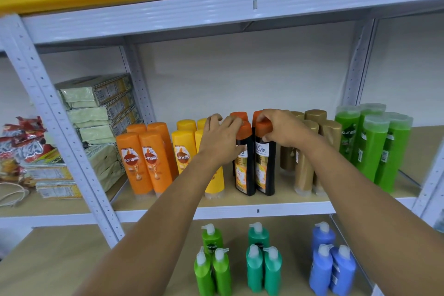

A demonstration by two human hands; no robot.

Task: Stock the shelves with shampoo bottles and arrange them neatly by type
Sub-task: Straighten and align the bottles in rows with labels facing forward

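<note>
Black bottles: your two front black shampoo bottles with orange caps point(254, 163) stand mid-shelf, touching, two more behind.
Left hand: your left hand point(222, 138) curls over the left cap.
Right hand: your right hand point(280, 128) pinches the right cap.
Progress: orange bottles point(144, 163), yellow bottles point(183, 151), gold bottles point(310, 149) and green bottles point(374, 146) are grouped; likely only squaring up remains.
Room: bare white shelf edge point(288, 208) in front; neighbours stand just beside.

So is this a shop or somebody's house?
Probably a shop's stockroom: white metal shelving, orange Sunsilk shampoo bottles grouped by colour, green pump bottles below, and stacked boxed goods alongside.
</note>
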